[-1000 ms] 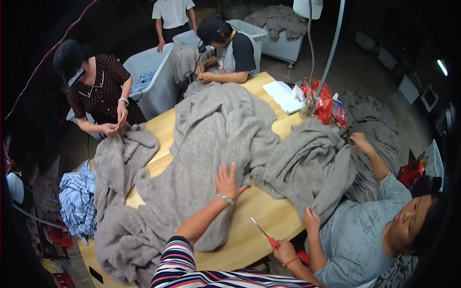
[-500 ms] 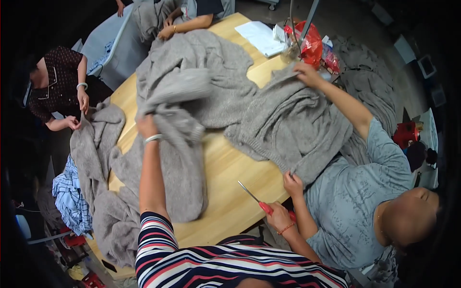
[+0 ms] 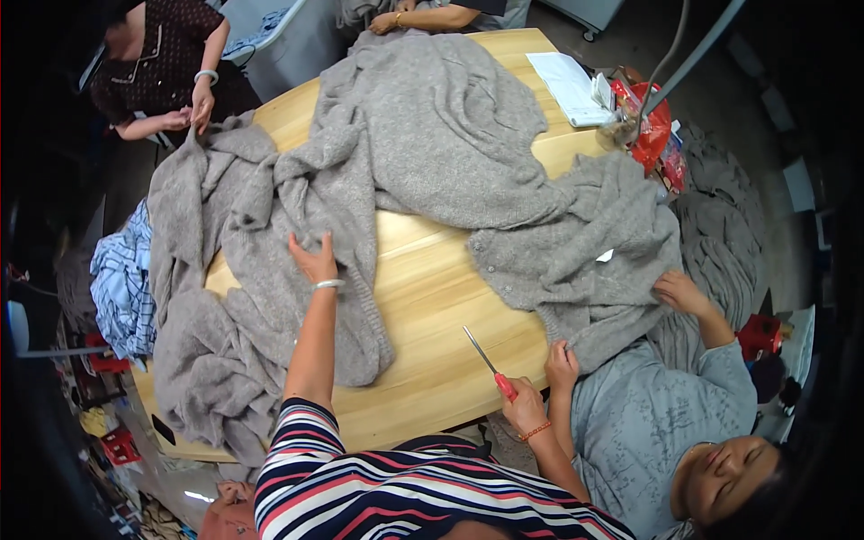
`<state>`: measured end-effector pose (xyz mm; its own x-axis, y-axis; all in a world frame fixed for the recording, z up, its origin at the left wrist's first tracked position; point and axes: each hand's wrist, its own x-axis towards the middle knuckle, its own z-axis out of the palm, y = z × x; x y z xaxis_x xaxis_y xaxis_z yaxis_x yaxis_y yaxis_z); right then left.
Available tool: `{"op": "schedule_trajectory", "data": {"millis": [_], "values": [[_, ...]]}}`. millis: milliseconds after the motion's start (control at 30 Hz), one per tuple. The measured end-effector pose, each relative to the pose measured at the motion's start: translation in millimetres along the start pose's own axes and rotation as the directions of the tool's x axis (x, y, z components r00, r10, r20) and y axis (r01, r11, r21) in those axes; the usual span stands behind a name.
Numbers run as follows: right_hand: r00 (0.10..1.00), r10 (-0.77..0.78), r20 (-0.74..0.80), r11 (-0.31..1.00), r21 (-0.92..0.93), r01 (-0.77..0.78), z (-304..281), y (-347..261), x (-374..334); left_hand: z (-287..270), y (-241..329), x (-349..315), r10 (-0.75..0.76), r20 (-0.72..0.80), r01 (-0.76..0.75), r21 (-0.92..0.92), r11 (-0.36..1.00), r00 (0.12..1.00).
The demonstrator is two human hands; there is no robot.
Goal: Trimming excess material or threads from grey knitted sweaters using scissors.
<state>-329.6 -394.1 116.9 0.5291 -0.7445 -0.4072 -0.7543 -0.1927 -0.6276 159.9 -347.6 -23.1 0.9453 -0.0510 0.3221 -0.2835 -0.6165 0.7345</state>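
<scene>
My left hand [image 3: 315, 261], with a pale bangle at the wrist, reaches over a grey knit cardigan [image 3: 337, 310]. Its fingers are spread, and whether they touch the knit I cannot tell. In my right hand [image 3: 525, 409], which wears a red beaded bracelet, is a pair of red-handled scissors [image 3: 506, 387]. The metal blade points up and left over bare wood, and my fingers hide most of the handles. Another grey cardigan [image 3: 432, 126] lies across the far middle of the table. A third, buttoned cardigan [image 3: 576, 243] is spread at the right.
A co-worker [image 3: 657, 414] at the right has both hands on the right cardigan. Another person [image 3: 171, 72] at the far left pinches grey knit. White papers [image 3: 571, 90] and a red plastic bag [image 3: 650, 126] lie on the wooden table [image 3: 432, 360]. Blue striped cloth [image 3: 123, 279] hangs off its left.
My left hand has let go of the grey cardigan, which has dropped flat onto the table. The co-worker's far hand has moved down along the right cardigan. The view has shifted.
</scene>
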Motion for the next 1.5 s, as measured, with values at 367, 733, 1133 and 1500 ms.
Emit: {"op": "schedule_trajectory", "data": {"millis": [367, 733, 1133, 1500], "values": [[0.995, -0.086, 0.057, 0.994, -0.057, 0.09, 18.3, -29.2, -17.3, -23.3, -49.0, 27.7, -0.401, 0.071, 0.408, -0.153, 0.9, 0.913], [0.997, -0.083, -0.003, 0.99, -0.116, 0.082, 35.5, -37.5, -52.1, -243.0, 131.9, 19.4, 0.626, 0.61, -0.582, -0.308, 0.752, 0.486], [0.985, -0.169, -0.037, 0.965, -0.212, 0.157, 58.8, -70.1, -79.6, -140.0, 46.3, -79.0, 0.729, 0.68, -0.772, -0.422, 0.476, 0.078], [0.996, -0.033, 0.079, 0.96, -0.276, 0.053, 61.2, -72.5, -41.3, -106.3, 40.8, -101.5, 0.505, 0.855, -0.864, -0.162, 0.477, 0.118]]}}
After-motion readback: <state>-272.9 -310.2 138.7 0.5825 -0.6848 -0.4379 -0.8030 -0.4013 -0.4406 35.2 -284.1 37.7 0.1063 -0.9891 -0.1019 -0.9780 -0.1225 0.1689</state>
